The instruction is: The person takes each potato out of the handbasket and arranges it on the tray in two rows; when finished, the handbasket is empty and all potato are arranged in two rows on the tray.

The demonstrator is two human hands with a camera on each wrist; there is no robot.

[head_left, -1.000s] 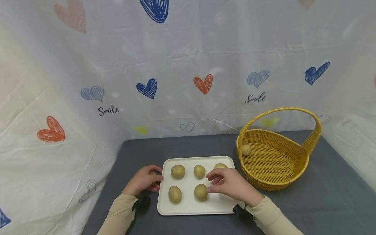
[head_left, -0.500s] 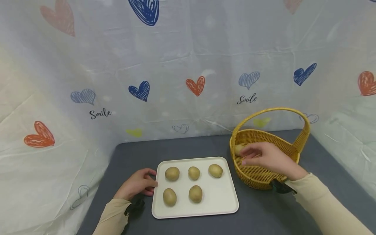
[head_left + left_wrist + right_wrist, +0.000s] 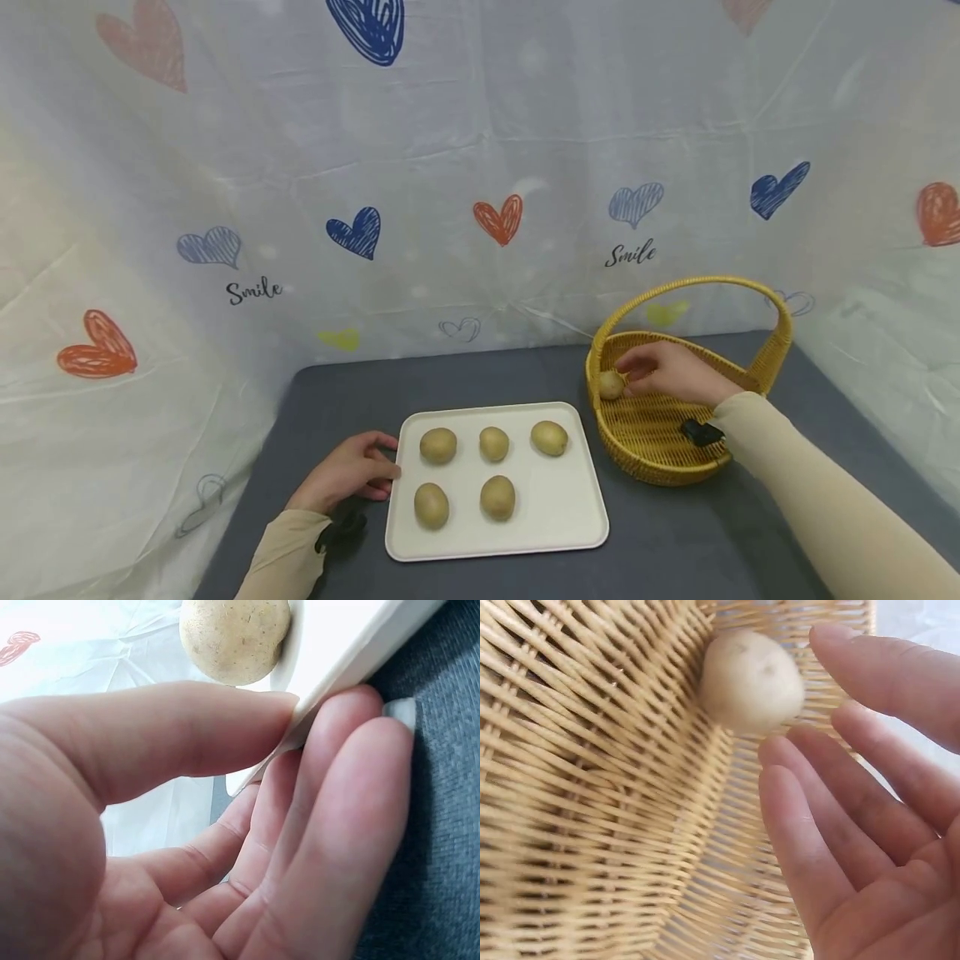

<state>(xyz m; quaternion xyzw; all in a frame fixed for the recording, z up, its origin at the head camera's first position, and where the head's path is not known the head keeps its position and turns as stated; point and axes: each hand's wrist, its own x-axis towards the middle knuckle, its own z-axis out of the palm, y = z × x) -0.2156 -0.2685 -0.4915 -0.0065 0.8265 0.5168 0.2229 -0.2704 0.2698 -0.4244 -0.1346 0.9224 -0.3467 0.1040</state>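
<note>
My left hand point(image 3: 347, 473) pinches the left edge of a white rectangular tray point(image 3: 555, 508). In the left wrist view the thumb point(image 3: 247, 731) lies against the rim and the other fingers are on its outer side. Inside a yellow wicker basket point(image 3: 660, 471), my right hand point(image 3: 675, 372) reaches toward a potato point(image 3: 611, 385) by the left wall. Its fingers are spread, with nothing between them. In the right wrist view, the potato point(image 3: 751, 682) sits close to the fingertips; whether they touch it, I cannot tell.
Several potatoes, such as a front-left potato point(image 3: 431, 506) and a back-right potato point(image 3: 549, 437), lie in two rows on the tray. The basket's tall arched handle point(image 3: 697, 283) rises above it. Dark grey cloth point(image 3: 450, 379) covers the table, with a heart-printed curtain point(image 3: 420, 150) behind.
My right hand has moved from over the tray rightward into the basket, toward the potato there. The view has shifted slightly. My left hand has stayed at the tray's edge.
</note>
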